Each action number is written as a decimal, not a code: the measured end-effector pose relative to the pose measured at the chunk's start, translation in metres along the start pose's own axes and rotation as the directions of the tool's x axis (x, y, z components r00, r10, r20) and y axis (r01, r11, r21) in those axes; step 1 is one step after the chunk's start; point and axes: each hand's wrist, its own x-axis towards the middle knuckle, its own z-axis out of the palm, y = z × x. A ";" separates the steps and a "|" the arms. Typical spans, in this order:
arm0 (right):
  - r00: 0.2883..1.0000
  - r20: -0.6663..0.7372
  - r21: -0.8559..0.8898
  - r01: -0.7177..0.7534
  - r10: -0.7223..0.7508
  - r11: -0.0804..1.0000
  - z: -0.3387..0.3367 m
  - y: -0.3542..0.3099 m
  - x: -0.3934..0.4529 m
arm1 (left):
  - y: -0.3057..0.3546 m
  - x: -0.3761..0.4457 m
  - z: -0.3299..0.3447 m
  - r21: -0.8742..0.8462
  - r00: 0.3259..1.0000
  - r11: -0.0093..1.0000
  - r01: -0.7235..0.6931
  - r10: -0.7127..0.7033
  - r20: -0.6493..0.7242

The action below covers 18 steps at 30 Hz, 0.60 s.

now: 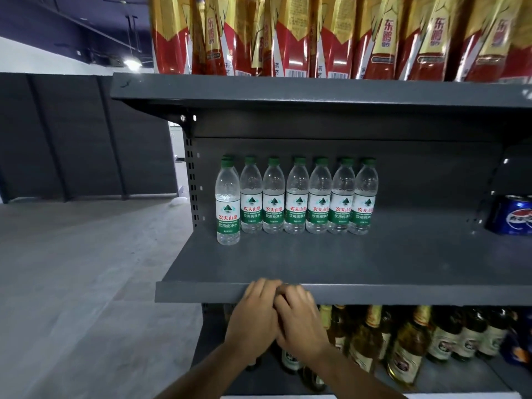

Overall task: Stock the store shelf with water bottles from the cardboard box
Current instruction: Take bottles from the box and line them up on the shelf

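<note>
Our two hands meet at 6 o'clock, right in front of the lip of the middle shelf [403,296]. Left hand [254,315] and right hand [299,318] are touching each other, fingers bent toward the shelf edge. Fingertips are blurred, so we can't tell whether either one has hold of anything.

Water bottles [296,197] stand upright toward the back of that shelf, just left of centre frame. We count seven with green caps and green-white labels along the row, touching or nearly so. The leftmost bottle [228,203] sits a bit forward of the rest, with another green cap peeking out behind it.

At 3 o'clock, same shelf, a blue cola can [512,216], well apart from the row. At 12 o'clock, red-and-gold bottles [331,36] fill the top shelf. At 5 o'clock, glass bottles [408,347] with amber liquid on the lower shelf. Grey concrete floor [86,283] at 9 o'clock.
</note>
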 end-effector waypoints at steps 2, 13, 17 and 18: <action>0.999 0.042 -0.002 0.015 -0.015 1.000 -0.002 0.005 -0.017 | 0.007 -0.006 0.008 -0.008 1.000 1.000 -0.002 0.002 0.028; 0.908 0.405 -0.032 -0.107 0.110 0.994 0.012 0.042 -0.107 | 0.011 -0.040 0.083 -0.068 0.777 0.977 0.201 -0.117 0.619; 0.815 0.544 -0.013 -0.228 0.198 0.973 0.029 0.049 -0.147 | 0.009 -0.071 0.116 -0.008 0.578 0.970 0.244 -0.139 0.805; 0.790 0.582 -0.010 -0.230 0.193 0.973 0.034 0.049 -0.158 | 0.008 -0.080 0.124 -0.014 0.527 0.969 0.246 -0.122 0.841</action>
